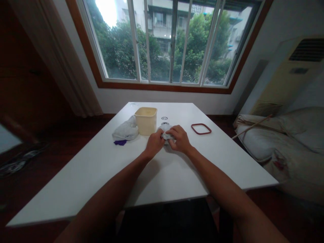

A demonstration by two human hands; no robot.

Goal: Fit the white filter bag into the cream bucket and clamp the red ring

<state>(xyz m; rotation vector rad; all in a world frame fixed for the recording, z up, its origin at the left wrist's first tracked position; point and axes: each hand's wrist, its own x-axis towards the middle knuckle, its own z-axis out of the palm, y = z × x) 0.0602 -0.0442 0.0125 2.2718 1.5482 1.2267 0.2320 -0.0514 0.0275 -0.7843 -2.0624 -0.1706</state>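
Left hand (155,142) and right hand (180,137) are pinching crumpled, whitish, thin plastic-looking bundle (167,136) between curled fingers, right of cream square plastic tub (146,123), midway between white tabletop's (101,192) side edges. From here, bundle is looking light, soft, maybe slippery, easily torn; gathered folds are seeming surest hold.

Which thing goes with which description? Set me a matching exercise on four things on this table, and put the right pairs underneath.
1. Rounded-square frame
2. Container
3. Small cloth-like piece
4. Pale crumpled item

A. Held between the left hand and the right hand
B. Red, lying flat on the table
C. Purple, at the near edge of the white bag
D. Cream, upright, open-topped

Right pairs: 1-B, 2-D, 3-C, 4-A
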